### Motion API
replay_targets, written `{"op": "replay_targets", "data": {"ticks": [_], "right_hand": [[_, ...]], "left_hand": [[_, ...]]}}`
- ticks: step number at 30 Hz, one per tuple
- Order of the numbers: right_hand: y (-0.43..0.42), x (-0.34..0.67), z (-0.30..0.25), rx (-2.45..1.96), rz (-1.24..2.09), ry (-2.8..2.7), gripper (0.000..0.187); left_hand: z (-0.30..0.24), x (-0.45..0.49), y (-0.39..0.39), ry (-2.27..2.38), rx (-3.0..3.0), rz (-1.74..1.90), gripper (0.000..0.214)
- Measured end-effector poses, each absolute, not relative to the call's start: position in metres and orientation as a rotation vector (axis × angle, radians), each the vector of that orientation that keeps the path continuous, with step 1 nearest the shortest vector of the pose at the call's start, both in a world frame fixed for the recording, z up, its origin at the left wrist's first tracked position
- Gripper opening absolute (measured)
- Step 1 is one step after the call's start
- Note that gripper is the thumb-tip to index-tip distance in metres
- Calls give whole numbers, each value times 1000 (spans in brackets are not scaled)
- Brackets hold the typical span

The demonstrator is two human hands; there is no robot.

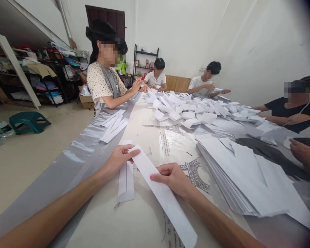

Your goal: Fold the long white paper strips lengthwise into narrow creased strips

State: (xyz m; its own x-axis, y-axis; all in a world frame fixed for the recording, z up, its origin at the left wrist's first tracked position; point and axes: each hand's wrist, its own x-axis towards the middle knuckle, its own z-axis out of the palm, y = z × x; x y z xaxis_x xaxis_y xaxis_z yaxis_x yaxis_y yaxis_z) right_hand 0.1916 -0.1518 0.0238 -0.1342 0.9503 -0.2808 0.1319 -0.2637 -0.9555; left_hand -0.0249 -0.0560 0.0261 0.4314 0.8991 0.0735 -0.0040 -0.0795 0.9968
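A long folded strip of white paper (pixel 158 187) slants across the front of the table, raised at its far end. My left hand (pixel 122 159) pinches that far end between thumb and fingers. Midway along the strip's right edge, my right hand (pixel 174 179) grips it, thumb on top. Under and just left of it lies another folded paper strip (pixel 126 182), with a lengthwise crease or seam, flat on the printed tablecloth (pixel 105 213). To the right of my right hand stands a thick stack of white paper sheets (pixel 237 172).
A heap of folded white papers (pixel 191 108) covers the table's far middle. Several paper strips (pixel 115 125) lie at the left edge near a standing person (pixel 103 79). Other people sit around the far and right sides. A green stool (pixel 28 122) stands on the floor.
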Motion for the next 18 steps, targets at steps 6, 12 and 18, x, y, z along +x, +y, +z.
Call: {"op": "replay_targets", "data": {"ticks": [6,12,18], "right_hand": [[-152,195,26,-1377,1572,-1327,28],[-151,198,24,-1368,1629,-1297,30],[-150,198,27,-1409,1688,-1269,29]], "left_hand": [[32,-33,-50,848,1563,768,30],[33,-34,-50,856,1556,761,29],[32,-38,-46,829,1589,698,29]]}}
